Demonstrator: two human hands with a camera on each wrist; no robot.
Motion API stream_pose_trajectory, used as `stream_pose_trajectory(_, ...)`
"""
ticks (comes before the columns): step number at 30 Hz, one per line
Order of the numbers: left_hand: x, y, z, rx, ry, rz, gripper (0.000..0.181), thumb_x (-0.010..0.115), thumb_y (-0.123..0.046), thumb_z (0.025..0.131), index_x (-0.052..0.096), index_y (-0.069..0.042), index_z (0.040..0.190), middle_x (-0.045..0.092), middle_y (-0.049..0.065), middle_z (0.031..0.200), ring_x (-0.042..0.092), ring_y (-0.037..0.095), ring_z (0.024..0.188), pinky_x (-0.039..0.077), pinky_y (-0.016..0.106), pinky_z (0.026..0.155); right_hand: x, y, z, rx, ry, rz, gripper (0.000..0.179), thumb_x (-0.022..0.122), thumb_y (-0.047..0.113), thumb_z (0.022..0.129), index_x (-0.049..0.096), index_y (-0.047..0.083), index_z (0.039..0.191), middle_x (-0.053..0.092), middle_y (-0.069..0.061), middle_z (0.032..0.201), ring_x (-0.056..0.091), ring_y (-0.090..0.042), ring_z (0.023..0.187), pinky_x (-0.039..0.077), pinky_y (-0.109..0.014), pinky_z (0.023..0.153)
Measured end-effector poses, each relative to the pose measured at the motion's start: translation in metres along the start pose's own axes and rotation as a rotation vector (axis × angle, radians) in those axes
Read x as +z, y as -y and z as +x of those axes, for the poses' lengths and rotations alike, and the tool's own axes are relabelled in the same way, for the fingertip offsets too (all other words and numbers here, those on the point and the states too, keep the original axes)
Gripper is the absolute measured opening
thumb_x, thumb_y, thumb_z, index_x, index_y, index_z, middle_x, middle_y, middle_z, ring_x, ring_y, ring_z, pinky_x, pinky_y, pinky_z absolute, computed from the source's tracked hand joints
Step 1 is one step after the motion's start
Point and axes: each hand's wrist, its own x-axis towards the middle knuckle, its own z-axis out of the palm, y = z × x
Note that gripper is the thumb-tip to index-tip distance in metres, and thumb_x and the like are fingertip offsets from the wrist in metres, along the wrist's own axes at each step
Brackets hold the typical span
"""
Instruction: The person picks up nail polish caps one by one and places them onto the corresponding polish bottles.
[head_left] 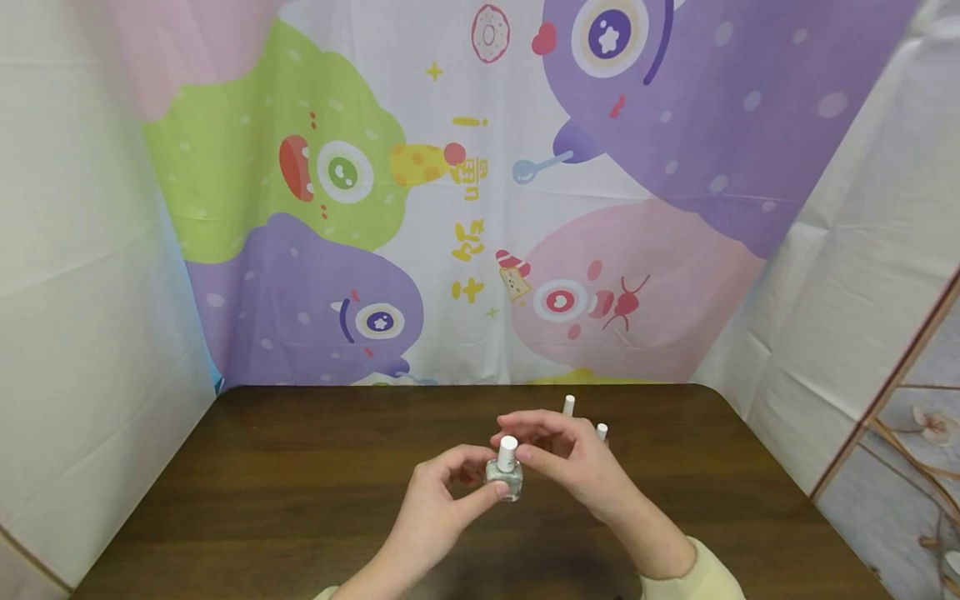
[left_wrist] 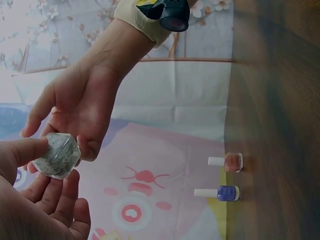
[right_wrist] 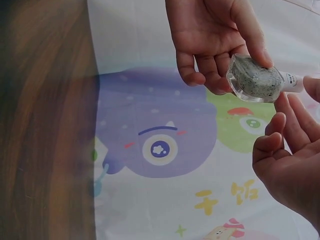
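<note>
A clear glass nail polish bottle (head_left: 507, 479) with speckled grey-green glitter and a white cap (head_left: 507, 450) is held above the table. My left hand (head_left: 435, 504) grips its glass body between thumb and fingers. At the cap, the thumb and fingers of my right hand (head_left: 581, 458) close in from the other side. The right wrist view shows the bottle (right_wrist: 255, 79) tilted, the right thumb (right_wrist: 312, 89) at its cap. Seen from the left wrist, the bottle's base (left_wrist: 57, 156) faces the camera and hides the cap.
Two more nail polish bottles, one reddish-brown (left_wrist: 233, 162) and one purple (left_wrist: 228, 193), stand on the dark wooden table (head_left: 300, 467). In the head view my right hand partly covers them. A cartoon-print curtain (head_left: 450, 333) hangs behind the table, with pale cloth at both sides.
</note>
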Motion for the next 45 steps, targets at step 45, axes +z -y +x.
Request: stream_pose_trajectory(45,0.0037,-0.0008,0.0006,0.0,-0.033,-0.009,0.02,0.081,-0.02,0.074,0.071,-0.017,0.091,0.068,-0.005,0.082,0.059,0.01,0.075,0.049,0.025,0.074,0.0043,-0.0066,-0.0014,0.038,-0.104,-0.061,0.015,0.068,0.004,0.085,0.06,-0.002,0.096,0.064,0.006,0.087,0.055,-0.006,0.075,0.048,-0.022,0.064)
